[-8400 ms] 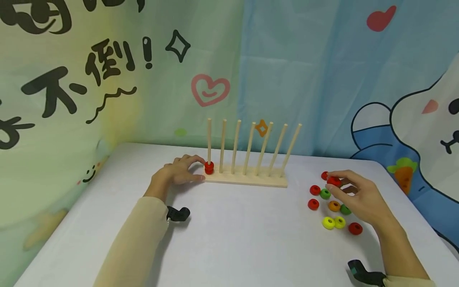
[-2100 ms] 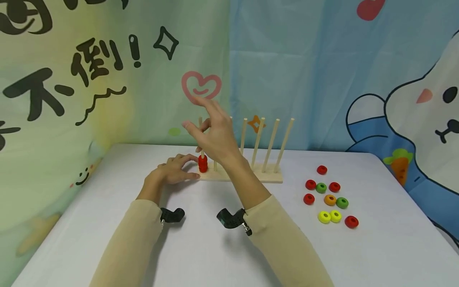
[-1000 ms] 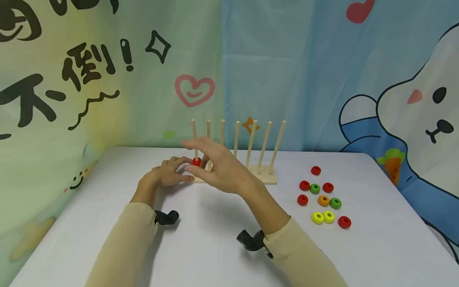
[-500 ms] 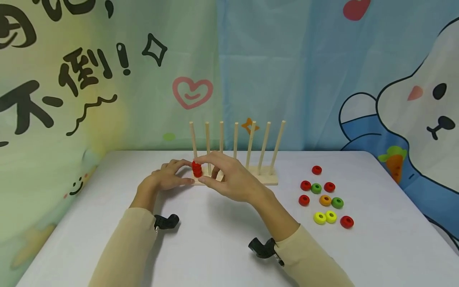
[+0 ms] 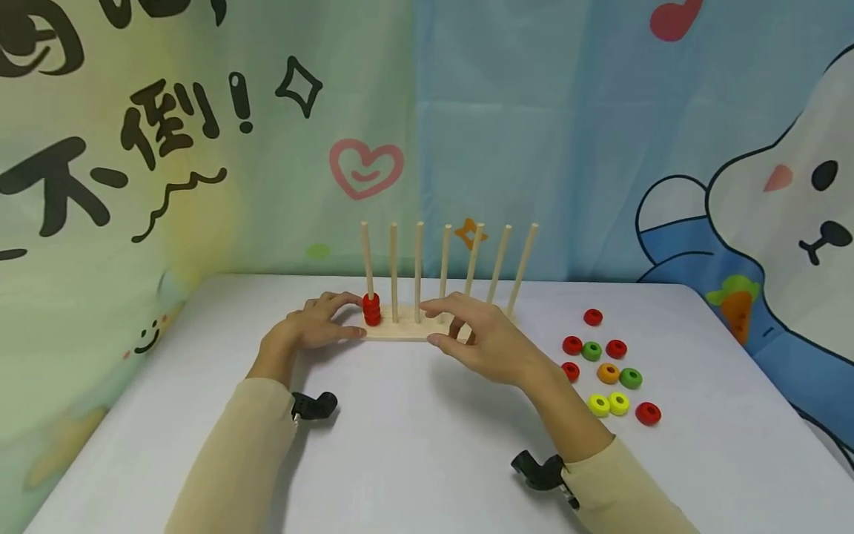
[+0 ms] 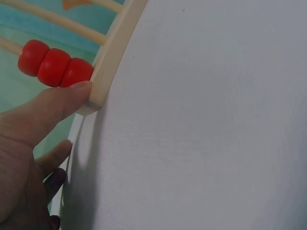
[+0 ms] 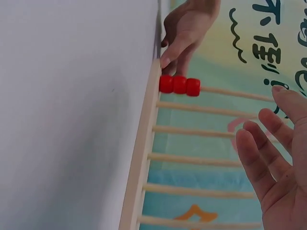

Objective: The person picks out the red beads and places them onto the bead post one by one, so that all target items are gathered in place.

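Right hand (image 5: 492,340) had backed off red beads (image 5: 371,310), fingers parted, empty; left hand (image 5: 312,325) pinched left end of rack (image 5: 404,332). Beads seemed light, hard, slick; sides suited pinching.

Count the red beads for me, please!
8. Three red beads sit stacked on the leftmost peg. Five lie loose at right: one at the back, one in front, one each side of a green bead, one beside the right forearm, which might hide more.

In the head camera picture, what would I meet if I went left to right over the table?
Left hand → stack of three red beads → right hand → orange bead → the loose red bead nearest the camera.
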The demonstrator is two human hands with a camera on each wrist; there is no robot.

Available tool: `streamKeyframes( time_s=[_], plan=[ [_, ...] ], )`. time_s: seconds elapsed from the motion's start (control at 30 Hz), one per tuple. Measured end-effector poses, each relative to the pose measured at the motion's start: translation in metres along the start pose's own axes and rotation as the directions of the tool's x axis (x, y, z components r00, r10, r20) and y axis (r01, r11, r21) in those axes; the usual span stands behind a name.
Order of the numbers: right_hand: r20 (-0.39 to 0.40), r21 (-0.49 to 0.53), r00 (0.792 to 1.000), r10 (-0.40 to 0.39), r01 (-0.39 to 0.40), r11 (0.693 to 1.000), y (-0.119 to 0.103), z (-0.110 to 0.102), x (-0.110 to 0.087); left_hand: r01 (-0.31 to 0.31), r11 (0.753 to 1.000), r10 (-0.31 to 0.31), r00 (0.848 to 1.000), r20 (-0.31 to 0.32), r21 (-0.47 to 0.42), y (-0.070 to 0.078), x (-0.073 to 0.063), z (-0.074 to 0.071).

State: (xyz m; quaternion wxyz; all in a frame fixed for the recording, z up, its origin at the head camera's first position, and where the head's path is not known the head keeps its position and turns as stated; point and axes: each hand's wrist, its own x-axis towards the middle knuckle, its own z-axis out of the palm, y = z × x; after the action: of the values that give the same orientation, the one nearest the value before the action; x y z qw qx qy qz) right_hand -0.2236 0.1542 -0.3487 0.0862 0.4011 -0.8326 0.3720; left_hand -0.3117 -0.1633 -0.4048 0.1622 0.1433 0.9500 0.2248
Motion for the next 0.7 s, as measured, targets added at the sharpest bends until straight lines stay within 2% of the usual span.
streamKeyframes(
  time_s=[0.27, 0.47, 0.7],
  plan=[
    [0.020, -0.018, 0.999, 0.033, -0.033, 0.999, 0.005, -0.013, -0.016, 0.017, 1.000, -0.017, 1.000, 0.000, 0.013, 0.003, 0.000, 0.000],
    [0.000, -0.045, 0.999, 0.039, -0.039, 0.998, 0.005, -0.027, -0.033, -0.012, 1.000, 0.012, 1.000, -0.004, 0.024, 0.006, 0.002, 0.001],
    [0.006, -0.113, 0.999, 0.041, -0.040, 0.993, 0.011, -0.040, -0.050, 0.000, 0.999, 0.000, 1.000, 0.000, 0.039, 0.000, 0.003, 0.000]
  ],
)
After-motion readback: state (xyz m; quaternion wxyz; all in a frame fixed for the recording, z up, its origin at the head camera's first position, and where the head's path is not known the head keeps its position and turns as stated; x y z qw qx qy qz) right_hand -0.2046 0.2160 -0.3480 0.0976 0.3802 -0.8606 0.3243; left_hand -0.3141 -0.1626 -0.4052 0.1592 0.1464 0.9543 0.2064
